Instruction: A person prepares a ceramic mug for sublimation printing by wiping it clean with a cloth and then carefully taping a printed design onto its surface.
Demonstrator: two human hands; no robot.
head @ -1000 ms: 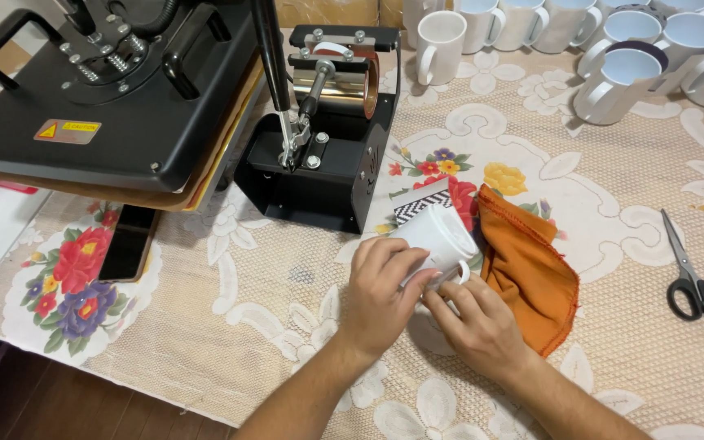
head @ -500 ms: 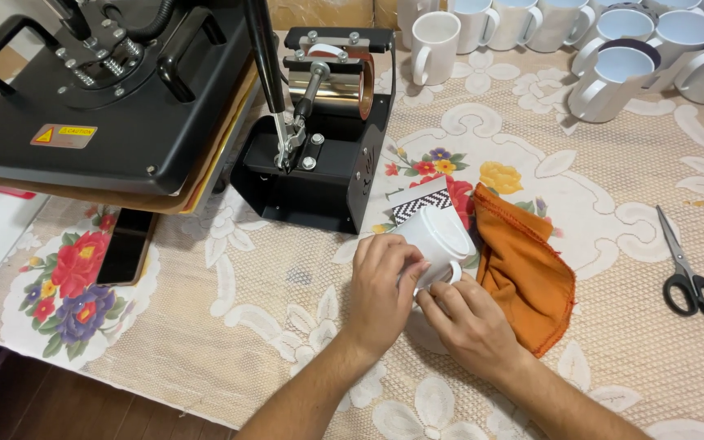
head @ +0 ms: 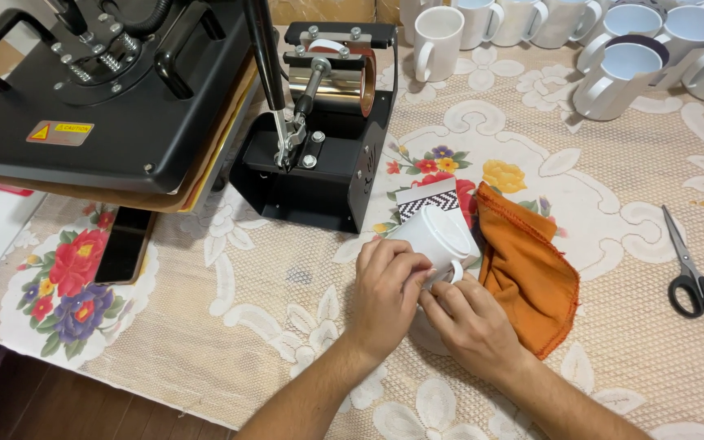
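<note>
Black heat press (head: 116,106) is sitting far left, mug press (head: 327,122) beside it. Left hand (head: 389,293) is gripping the white mug (head: 433,240) on its side mid-table; right hand (head: 470,326) is pinching at its handle. Orange cloth (head: 531,273) touching, scissors (head: 694,277) well apart. Looks like wrapping/prep step; next needs a steady hold.

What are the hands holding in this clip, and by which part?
Both hands hold a white mug lying on its side. The left hand wraps its body; the right hand pinches at the handle side. The orange cloth beside it is not held.
</note>
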